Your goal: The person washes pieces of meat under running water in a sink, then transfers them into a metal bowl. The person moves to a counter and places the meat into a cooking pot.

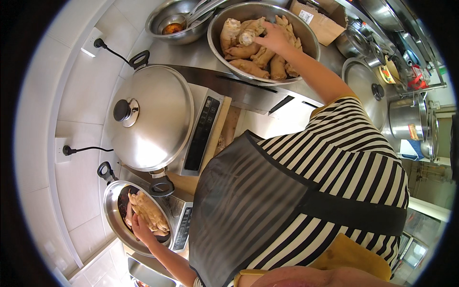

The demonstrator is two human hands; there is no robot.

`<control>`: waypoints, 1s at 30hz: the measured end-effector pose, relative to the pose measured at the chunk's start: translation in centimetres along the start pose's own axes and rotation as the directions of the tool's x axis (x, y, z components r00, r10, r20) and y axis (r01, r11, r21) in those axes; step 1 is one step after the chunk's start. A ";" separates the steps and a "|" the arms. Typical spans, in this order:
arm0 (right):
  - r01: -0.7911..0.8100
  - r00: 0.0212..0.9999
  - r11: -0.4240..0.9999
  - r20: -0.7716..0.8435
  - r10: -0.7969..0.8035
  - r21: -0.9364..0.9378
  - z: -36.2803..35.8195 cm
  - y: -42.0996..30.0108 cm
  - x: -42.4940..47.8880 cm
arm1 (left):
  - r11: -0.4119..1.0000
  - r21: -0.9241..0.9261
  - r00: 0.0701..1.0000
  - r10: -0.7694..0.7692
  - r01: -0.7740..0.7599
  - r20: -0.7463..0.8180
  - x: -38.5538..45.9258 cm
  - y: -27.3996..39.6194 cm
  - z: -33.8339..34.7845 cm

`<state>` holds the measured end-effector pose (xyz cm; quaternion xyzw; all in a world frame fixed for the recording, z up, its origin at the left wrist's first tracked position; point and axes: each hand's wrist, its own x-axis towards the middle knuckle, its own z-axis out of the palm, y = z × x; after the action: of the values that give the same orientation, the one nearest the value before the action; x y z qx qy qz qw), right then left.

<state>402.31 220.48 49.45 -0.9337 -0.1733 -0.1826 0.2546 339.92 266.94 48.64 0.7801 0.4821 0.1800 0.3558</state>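
A large steel bowl at the top holds several pale pig's trotters. My right hand reaches into it, its thumb and fingers around the end of one trotter. At the lower left, my left hand is over a steel wok, its fingertips against the trotters inside. Dark liquid with red bits lies under them. Whether those fingers grip a trotter is hidden.
A domed-lid pan stands on an induction cooker between the hands. Near the trotter bowl are a steel bowl with a ladle and an open cardboard box. Lidded pots stand at right; power cords run from wall sockets.
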 end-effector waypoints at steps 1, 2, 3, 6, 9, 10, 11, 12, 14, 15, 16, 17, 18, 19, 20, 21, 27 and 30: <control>0.077 0.996 0.995 -0.039 -0.080 -0.064 1.1 -0.1 0.9 | 0.999 -0.037 1.000 -0.021 0.021 0.003 -0.1 0.6 0.3; 0.132 0.987 0.987 -0.077 -0.140 -0.096 2.1 -0.1 2.0 | 0.996 -0.075 0.999 -0.042 0.042 0.006 -0.3 1.1 0.7; 0.189 0.973 0.974 -0.109 -0.203 -0.123 3.2 -0.8 3.0 | 0.995 -0.095 0.999 -0.044 0.044 0.007 -0.6 1.5 0.9; 0.141 0.985 0.989 0.094 -0.143 0.034 4.4 -1.8 6.9 | 0.995 -0.096 1.000 -0.030 0.031 0.004 -1.1 2.6 1.8; 0.097 0.901 0.991 0.415 -0.127 0.092 6.4 -1.5 10.7 | 1.000 0.021 0.999 -0.022 0.022 -0.036 -0.8 2.4 2.5; 0.110 0.853 0.991 0.505 -0.135 0.078 6.8 -1.1 11.3 | 0.998 0.061 0.999 -0.022 0.024 -0.037 -0.5 2.3 2.7; 0.105 0.849 0.991 0.512 -0.130 0.078 6.9 -0.4 11.3 | 0.995 0.101 0.999 -0.020 0.023 -0.037 -0.2 2.3 2.9; 0.109 0.843 0.991 0.521 -0.134 0.079 5.9 -1.0 11.0 | 0.994 0.112 1.000 -0.016 0.019 -0.026 -0.1 2.0 3.1; 0.096 0.882 0.978 0.439 -0.170 0.185 4.8 -0.4 9.9 | 0.992 0.126 1.000 0.003 -0.004 0.002 0.2 2.0 3.6; 0.086 0.922 0.955 0.340 -0.184 0.283 4.2 1.2 8.8 | 0.996 0.092 1.000 -0.012 0.010 0.026 0.6 2.5 4.1; 0.089 0.952 0.920 0.240 -0.191 0.382 3.8 2.6 8.1 | 0.998 0.060 0.998 -0.033 0.030 0.047 0.8 2.9 4.3; 0.062 0.964 0.885 0.201 -0.173 0.461 3.2 3.9 7.8 | 0.998 0.029 0.996 -0.053 0.051 0.069 0.9 3.4 4.4; 0.039 0.975 0.842 0.163 -0.150 0.538 2.4 4.9 7.7 | 0.998 0.023 0.996 -0.053 0.052 0.075 1.0 3.5 4.4; 0.020 0.984 0.791 0.127 -0.123 0.611 1.7 5.9 7.6 | 0.998 0.017 0.995 -0.054 0.053 0.083 0.8 3.4 4.0; -0.082 0.977 0.701 0.194 -0.083 0.708 1.0 6.8 7.3 | 0.999 0.011 0.994 -0.054 0.053 0.091 0.7 3.3 3.7; -0.183 0.963 0.593 0.264 -0.052 0.784 -0.4 7.0 6.8 | 0.998 0.004 0.994 -0.065 0.065 0.088 0.5 3.4 3.4; -0.397 0.913 0.193 0.363 0.188 0.898 -4.2 8.4 4.7 | 0.992 -0.046 0.990 -0.111 0.115 0.083 -1.6 3.3 2.4; -0.554 0.805 -0.055 0.551 0.220 0.831 -4.4 5.8 1.9 | 0.990 0.117 0.993 -0.090 0.081 0.075 -2.4 0.2 -0.9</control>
<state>405.30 213.83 51.37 -0.5334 -0.0038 0.1818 0.8261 338.35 265.10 49.59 0.7844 0.5099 0.1053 0.3373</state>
